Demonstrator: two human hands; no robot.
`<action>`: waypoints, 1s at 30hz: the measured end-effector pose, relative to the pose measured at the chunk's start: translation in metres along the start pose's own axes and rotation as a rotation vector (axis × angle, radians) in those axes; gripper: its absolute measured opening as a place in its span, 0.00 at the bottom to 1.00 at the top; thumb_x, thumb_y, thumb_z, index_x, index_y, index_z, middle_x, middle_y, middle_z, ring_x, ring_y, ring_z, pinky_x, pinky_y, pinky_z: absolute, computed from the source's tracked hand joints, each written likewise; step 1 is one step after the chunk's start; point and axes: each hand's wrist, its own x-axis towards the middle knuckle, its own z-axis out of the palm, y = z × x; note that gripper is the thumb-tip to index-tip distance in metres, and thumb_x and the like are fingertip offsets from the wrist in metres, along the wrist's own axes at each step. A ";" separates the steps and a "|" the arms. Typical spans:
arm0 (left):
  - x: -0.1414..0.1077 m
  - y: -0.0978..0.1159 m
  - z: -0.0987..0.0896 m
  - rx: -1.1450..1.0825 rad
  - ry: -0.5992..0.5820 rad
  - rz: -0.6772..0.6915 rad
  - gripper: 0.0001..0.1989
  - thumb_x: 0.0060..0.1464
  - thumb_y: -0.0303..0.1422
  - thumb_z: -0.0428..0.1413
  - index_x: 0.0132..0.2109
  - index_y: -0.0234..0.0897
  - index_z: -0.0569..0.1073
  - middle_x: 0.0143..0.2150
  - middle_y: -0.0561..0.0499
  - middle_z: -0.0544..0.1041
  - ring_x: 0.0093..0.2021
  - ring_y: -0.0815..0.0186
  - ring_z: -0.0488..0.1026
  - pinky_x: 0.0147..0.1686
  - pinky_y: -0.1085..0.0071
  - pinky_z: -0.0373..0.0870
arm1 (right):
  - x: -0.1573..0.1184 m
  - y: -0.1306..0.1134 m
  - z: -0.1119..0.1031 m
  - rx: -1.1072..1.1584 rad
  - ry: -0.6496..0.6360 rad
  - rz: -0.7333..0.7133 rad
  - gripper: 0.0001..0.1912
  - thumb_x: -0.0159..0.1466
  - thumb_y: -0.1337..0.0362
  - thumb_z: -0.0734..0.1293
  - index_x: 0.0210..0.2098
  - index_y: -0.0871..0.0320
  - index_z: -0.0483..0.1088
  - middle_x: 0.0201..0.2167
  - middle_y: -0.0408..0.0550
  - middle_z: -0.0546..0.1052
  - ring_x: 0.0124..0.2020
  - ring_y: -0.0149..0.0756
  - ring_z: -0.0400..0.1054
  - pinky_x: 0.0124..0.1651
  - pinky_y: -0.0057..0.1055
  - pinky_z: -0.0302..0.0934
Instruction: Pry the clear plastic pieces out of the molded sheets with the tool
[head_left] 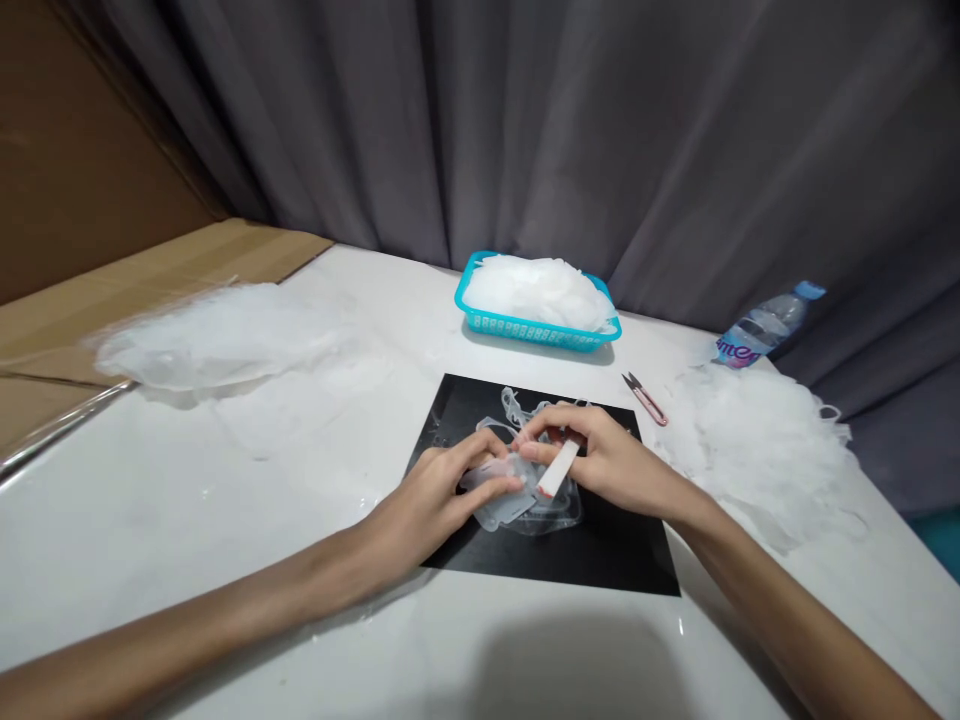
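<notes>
On a black mat (600,545) lies a clear, translucent plastic piece (517,505). My left hand (442,490) presses its fingers down on the left side of that piece. My right hand (600,455) grips a small white stick-shaped tool with a pink tip (559,468), its tip resting on the plastic. Thin clear offcuts (517,405) lie on the mat just beyond my fingers.
A turquoise basket (536,325) full of white translucent pieces stands behind the mat. Pink thread snips (645,397) lie to the right, beside a heap of clear pieces (757,445) and a lying water bottle (765,325). Another heap (217,335) sits at left near cardboard (150,275).
</notes>
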 end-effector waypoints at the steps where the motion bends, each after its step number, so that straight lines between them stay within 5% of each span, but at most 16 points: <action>1: 0.000 0.001 0.000 0.012 -0.005 0.002 0.15 0.69 0.49 0.55 0.45 0.42 0.73 0.40 0.55 0.81 0.39 0.64 0.76 0.39 0.71 0.65 | -0.001 -0.002 -0.002 -0.041 0.007 -0.013 0.05 0.70 0.63 0.69 0.40 0.56 0.78 0.36 0.43 0.78 0.37 0.35 0.68 0.42 0.32 0.58; 6: -0.004 0.006 -0.001 0.102 -0.018 0.058 0.16 0.74 0.44 0.46 0.47 0.42 0.75 0.36 0.53 0.79 0.33 0.64 0.74 0.35 0.70 0.67 | -0.005 -0.001 0.003 -0.299 0.007 -0.109 0.07 0.75 0.64 0.64 0.39 0.55 0.72 0.38 0.44 0.77 0.41 0.37 0.67 0.45 0.34 0.59; 10: -0.007 0.006 -0.004 0.253 -0.068 0.362 0.14 0.72 0.35 0.48 0.46 0.40 0.78 0.38 0.44 0.81 0.41 0.55 0.78 0.46 0.60 0.73 | 0.004 0.019 0.024 -0.592 0.302 -0.120 0.10 0.76 0.67 0.57 0.40 0.56 0.67 0.41 0.51 0.75 0.44 0.44 0.66 0.47 0.39 0.59; 12: -0.006 0.004 -0.008 0.271 -0.070 0.403 0.12 0.71 0.34 0.50 0.46 0.41 0.79 0.38 0.43 0.81 0.43 0.54 0.78 0.49 0.58 0.74 | 0.011 0.031 0.030 -0.594 0.381 -0.079 0.10 0.76 0.66 0.57 0.39 0.55 0.67 0.40 0.52 0.75 0.44 0.45 0.67 0.47 0.40 0.60; 18: 0.011 0.003 -0.030 0.049 0.222 0.100 0.10 0.72 0.41 0.52 0.45 0.40 0.71 0.32 0.54 0.78 0.31 0.66 0.73 0.34 0.71 0.68 | 0.021 0.038 0.013 -0.107 0.365 0.035 0.10 0.74 0.56 0.63 0.42 0.56 0.68 0.35 0.47 0.77 0.38 0.40 0.71 0.43 0.35 0.62; 23: 0.016 -0.002 -0.029 -0.282 0.116 -0.007 0.12 0.71 0.43 0.53 0.45 0.40 0.66 0.34 0.54 0.79 0.34 0.66 0.75 0.35 0.72 0.67 | 0.016 0.028 0.011 0.233 0.196 0.027 0.21 0.72 0.50 0.65 0.57 0.57 0.68 0.35 0.44 0.76 0.37 0.35 0.70 0.40 0.31 0.63; 30: 0.017 -0.006 -0.012 -0.466 0.076 -0.090 0.12 0.68 0.43 0.57 0.46 0.40 0.67 0.35 0.54 0.78 0.38 0.63 0.78 0.39 0.70 0.71 | 0.017 0.029 0.017 0.185 0.114 0.018 0.15 0.69 0.51 0.70 0.40 0.57 0.78 0.27 0.40 0.71 0.27 0.30 0.61 0.31 0.28 0.55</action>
